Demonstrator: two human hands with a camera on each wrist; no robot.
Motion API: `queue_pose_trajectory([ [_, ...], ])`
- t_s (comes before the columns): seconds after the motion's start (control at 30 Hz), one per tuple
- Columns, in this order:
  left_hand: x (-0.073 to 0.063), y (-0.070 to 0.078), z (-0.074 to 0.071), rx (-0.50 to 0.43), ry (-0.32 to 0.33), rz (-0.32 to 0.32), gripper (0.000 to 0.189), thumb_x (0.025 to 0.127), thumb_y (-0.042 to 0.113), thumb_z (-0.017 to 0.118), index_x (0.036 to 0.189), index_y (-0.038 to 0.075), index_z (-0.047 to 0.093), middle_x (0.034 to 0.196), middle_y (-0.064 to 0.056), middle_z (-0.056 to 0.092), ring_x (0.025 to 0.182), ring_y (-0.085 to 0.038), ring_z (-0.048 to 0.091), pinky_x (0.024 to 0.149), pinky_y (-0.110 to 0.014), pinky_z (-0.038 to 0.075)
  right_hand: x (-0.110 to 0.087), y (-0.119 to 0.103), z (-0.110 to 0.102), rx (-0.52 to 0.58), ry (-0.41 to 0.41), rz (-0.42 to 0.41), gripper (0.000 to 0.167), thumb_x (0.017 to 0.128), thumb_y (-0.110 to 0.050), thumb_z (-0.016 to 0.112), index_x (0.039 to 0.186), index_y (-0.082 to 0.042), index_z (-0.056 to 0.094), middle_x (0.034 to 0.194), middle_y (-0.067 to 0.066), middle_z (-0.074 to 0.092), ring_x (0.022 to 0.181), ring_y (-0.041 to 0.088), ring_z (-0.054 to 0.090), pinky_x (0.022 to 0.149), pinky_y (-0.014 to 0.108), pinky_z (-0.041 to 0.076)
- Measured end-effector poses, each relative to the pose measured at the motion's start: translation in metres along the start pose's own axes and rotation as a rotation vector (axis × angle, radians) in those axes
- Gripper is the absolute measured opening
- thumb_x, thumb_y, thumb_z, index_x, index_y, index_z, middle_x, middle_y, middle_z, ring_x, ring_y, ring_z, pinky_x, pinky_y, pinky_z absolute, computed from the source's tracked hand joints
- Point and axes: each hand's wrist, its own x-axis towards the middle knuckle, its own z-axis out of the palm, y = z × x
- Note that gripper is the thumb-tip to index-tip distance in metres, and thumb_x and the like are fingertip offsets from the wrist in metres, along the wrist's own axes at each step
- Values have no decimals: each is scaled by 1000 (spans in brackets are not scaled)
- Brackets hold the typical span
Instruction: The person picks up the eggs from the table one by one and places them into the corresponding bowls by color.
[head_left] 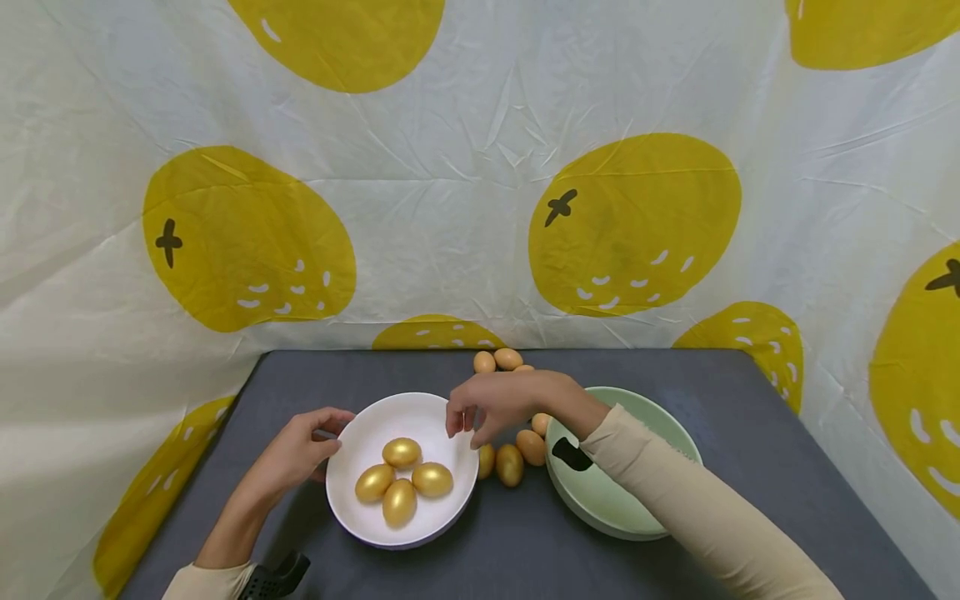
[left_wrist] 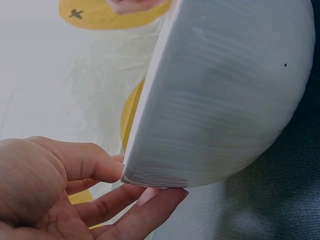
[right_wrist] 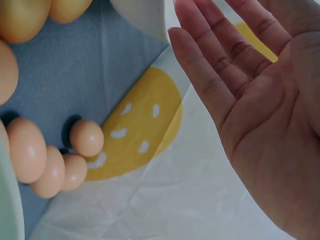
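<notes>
My left hand (head_left: pixel 300 450) holds the left side of a white bowl (head_left: pixel 345 500). In the left wrist view, its thumb meets the rim and its fingers lie against the outer wall of the bowl (left_wrist: pixel 215 100). Several shiny golden eggs (head_left: pixel 400 502) lie inside, grouped in the lower middle. Over the bowl's right rim hovers my right hand (head_left: pixel 498 404), fingers bent loosely downward in the head view. The right wrist view shows the palm of the right hand (right_wrist: pixel 270 105) with no object in it; part of the fingertips is cut off.
A pale green bowl (head_left: pixel 652 408) stands on the right, partly behind my right forearm. Between the bowls lie golden eggs (head_left: pixel 510 465) and brown eggs (head_left: pixel 531 447). More brown eggs (head_left: pixel 508 359) sit near the back edge of the dark table (head_left: pixel 315 375).
</notes>
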Motion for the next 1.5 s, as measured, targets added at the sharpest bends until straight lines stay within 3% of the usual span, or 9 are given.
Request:
queue_pose_trajectory([
  [0.13,0,-1,0,4,0,-2,39,94,-1,60,134,2,60,114,-16,63,96,-27,68,59,-43,61,-6,4,-1,18,-5,25,26,91,-11,76,115,-13,68,119,6,66,114,25,64,96,34,54],
  [0.3,0,-3,0,-2,0,-1,39,95,-1,60,133,2,61,114,-16,63,95,-26,68,59,-42,61,-13,10,-1,-8,13,55,27,90,-14,78,115,-12,68,117,4,67,109,16,64,95,33,54],
  [0.6,0,-4,0,-3,-3,8,40,95,0,60,135,1,59,115,-16,64,95,-26,68,59,-43,61,-20,21,3,-43,4,116,28,90,-17,78,115,-13,67,115,2,67,107,19,65,90,24,52],
  [0.93,0,-3,0,-1,-2,3,39,95,0,60,135,1,59,117,-17,64,96,-27,68,60,-43,62,-18,34,16,-72,-43,167,28,88,-15,80,113,-11,68,112,3,69,102,14,64,89,23,51],
  [1.2,-1,-1,0,-11,-1,-2,39,95,0,59,135,2,60,116,-17,64,96,-27,68,60,-43,62,-14,39,25,-149,-62,221,27,85,-12,82,109,-14,70,104,0,69,93,7,61,84,22,51],
  [1.5,0,-2,0,-3,4,-3,39,95,0,60,134,3,61,115,-16,64,96,-26,68,60,-43,62,-8,34,30,-307,-93,268,24,83,-8,81,103,-16,72,95,-6,66,84,5,55,77,22,49],
])
